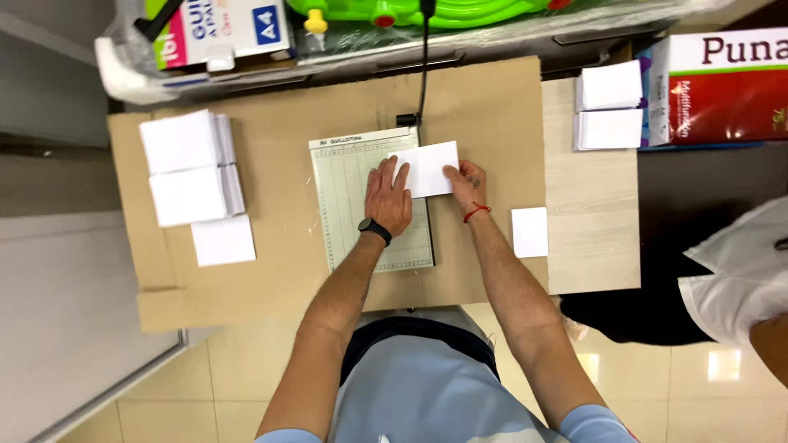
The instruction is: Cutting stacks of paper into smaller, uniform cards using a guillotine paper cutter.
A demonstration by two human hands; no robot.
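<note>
Paper sheet (pixel 428 170) on green-gridded cutter board (pixel 369 201), overhanging blade edge. Pinned flat under open left hand (pixel 388 195); right hand (pixel 465 182) pinching its right edge. Aligning step, seemingly. Next: square to grid, hand freed for lever (pixel 423 57).

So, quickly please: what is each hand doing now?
Left hand: open, flat on the white sheet.
Right hand: fingers pinching that sheet's right edge.

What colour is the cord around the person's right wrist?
Red: a thin cord just behind the right hand, clearest in the head view.
</note>
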